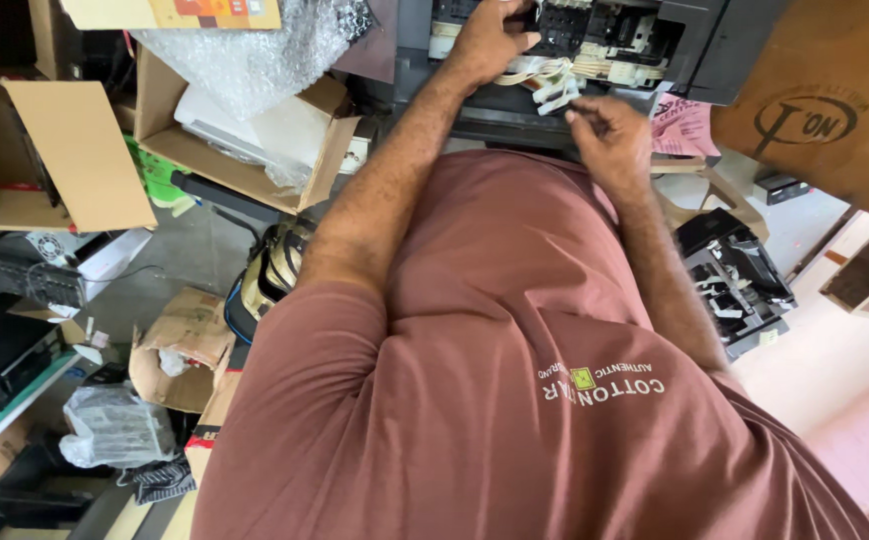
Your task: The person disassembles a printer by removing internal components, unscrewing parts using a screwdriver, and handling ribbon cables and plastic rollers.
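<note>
Pinching a white connector at the open printer.

Right hand (610,135) closed, thumb and forefinger gripping the small white connector (558,97) at the end of the pale flat cables (545,75), just in front of the printer (555,60). Left hand (490,40) resting on the black parts inside the printer, just above the cables, fingers curled; hard to tell whether gripping something or only bracing. Seemingly the step of handling the cable end. Needs a light, steady pinch, no sharp bending. Pink paper (683,127) right of the printer, cardboard box (245,140) with bubble wrap (250,45) to its left, another opened machine (735,280) below right.
</note>
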